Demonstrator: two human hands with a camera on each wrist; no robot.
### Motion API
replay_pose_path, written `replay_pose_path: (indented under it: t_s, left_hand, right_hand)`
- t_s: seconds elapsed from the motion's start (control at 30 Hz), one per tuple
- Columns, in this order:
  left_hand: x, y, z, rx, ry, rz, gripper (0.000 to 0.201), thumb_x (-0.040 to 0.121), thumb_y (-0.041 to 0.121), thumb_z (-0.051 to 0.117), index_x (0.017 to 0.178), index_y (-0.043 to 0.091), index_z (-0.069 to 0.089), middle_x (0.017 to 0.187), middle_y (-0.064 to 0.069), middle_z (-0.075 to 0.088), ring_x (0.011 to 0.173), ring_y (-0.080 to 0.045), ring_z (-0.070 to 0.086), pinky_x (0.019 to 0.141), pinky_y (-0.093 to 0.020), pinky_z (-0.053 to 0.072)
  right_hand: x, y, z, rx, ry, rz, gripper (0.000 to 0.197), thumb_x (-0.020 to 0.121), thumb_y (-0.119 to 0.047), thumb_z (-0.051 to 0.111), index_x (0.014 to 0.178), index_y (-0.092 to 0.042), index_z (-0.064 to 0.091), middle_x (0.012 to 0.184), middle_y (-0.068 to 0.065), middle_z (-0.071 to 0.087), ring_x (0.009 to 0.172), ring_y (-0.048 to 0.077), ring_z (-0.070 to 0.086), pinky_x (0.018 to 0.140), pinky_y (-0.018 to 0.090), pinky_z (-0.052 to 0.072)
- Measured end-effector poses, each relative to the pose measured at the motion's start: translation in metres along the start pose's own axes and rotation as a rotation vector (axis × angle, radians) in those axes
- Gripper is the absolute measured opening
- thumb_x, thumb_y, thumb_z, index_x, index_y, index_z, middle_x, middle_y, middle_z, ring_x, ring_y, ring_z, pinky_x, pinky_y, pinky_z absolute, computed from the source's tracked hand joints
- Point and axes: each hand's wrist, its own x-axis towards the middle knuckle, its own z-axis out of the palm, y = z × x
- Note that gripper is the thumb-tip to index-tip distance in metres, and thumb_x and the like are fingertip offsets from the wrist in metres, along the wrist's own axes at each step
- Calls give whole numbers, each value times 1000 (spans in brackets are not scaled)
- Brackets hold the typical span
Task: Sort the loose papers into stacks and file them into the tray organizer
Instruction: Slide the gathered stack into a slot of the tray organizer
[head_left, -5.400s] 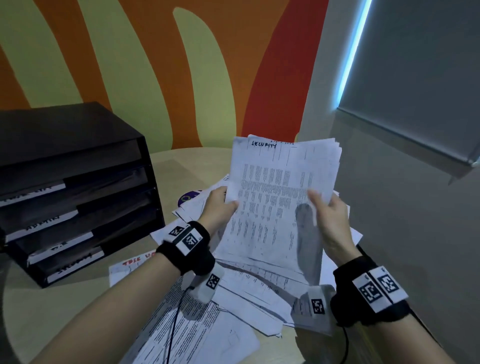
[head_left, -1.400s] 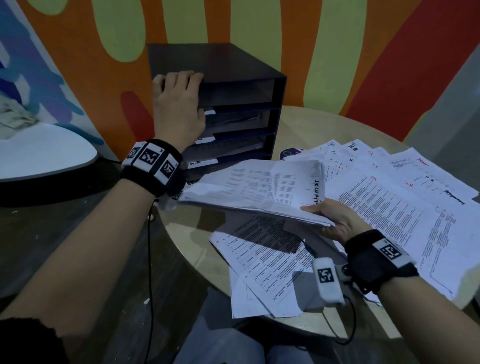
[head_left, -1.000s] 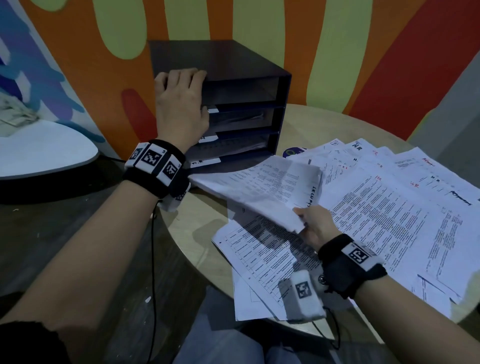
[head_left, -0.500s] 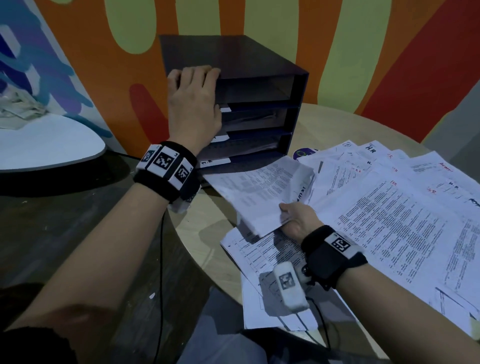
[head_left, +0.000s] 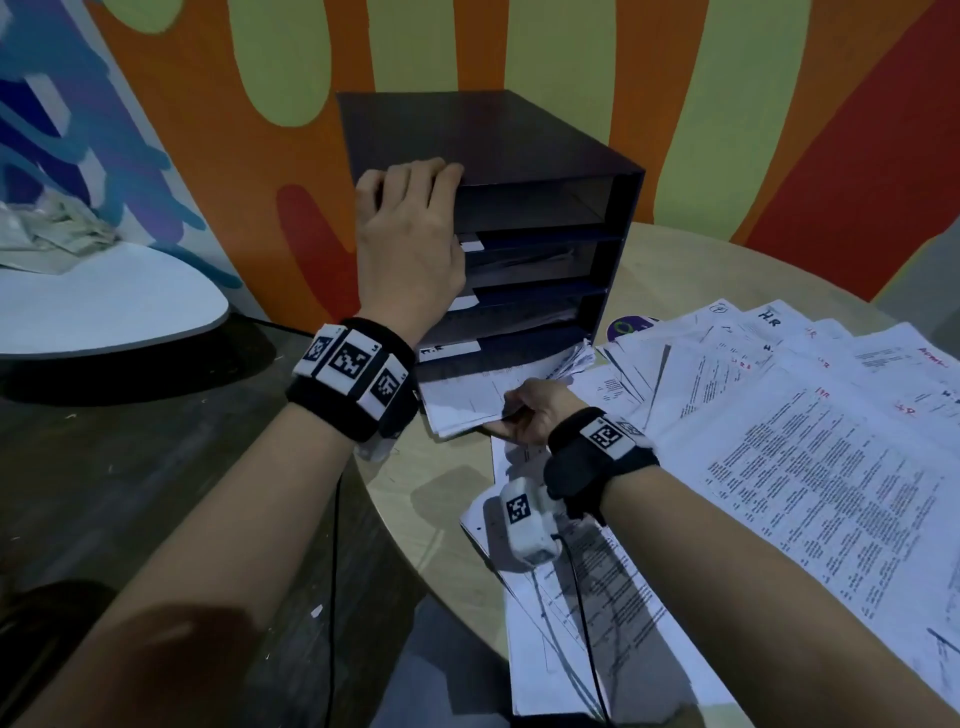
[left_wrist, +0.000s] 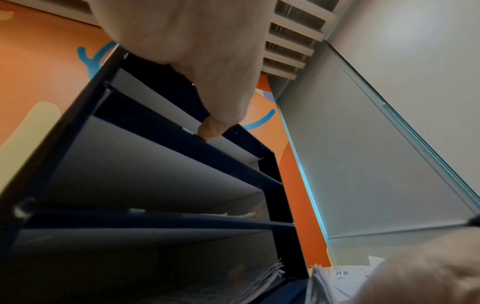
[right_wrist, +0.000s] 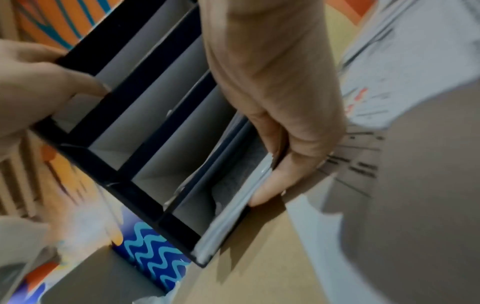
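Note:
A dark tray organizer (head_left: 524, 140) with several slots stands at the back of the round table. My left hand (head_left: 410, 218) grips its top left front corner, fingers over the top panel and thumb on a shelf edge (left_wrist: 210, 129). My right hand (head_left: 514, 415) pinches the near edge of a stack of printed papers (head_left: 467, 400). The stack's far end lies inside the bottom slot, and its edge (right_wrist: 233, 216) shows beside my fingers (right_wrist: 270, 185). White labels (head_left: 449, 351) mark the slot fronts. Some upper slots hold sheets.
Loose printed papers (head_left: 779, 441) fan over the right half of the wooden table (head_left: 426, 509), and more sheets (head_left: 571, 597) lie under my right wrist. A purple disc (head_left: 628, 327) sits beside the organizer. A white table (head_left: 104, 301) stands left, across a dark gap.
My right hand has lowered the stack and pushed it forward into the bottom slot. My left hand has stayed on the organizer's top corner. Earlier, both hands held the stack upright.

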Motion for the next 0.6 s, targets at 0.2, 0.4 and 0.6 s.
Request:
replay_pose_path:
  t_s: [0.2,0.4,0.6]
  left_hand:
    - [0,-2,4,5,43,24,53,81,19,55,134,14,52,131,-4,56,119,-25,51,103,-37,25]
    - [-1,-4,9,25,67,41,52,82,22,55,134,15,53,130,-4,57,118,-24,52,103,-37,25]
    - [-1,-3,12,40,80,33,53,80,23,57,132,15,54,128,-3,58,116,-24,53,102,-37,25]
  right_hand:
    - [16,-22,22,-31,1,-38,26,101,-2,30,76,-10,34,58,8,41,33,14,38,25,15,27]
    - [45,-17,28,67,134,-240,23,98,8,33,114,-4,45,99,19,53,59,21,54,33,20,44]
    - [54,-14,33,296,53,-220,41,98,8,35,139,6,38,137,23,48,103,35,62,53,26,57]
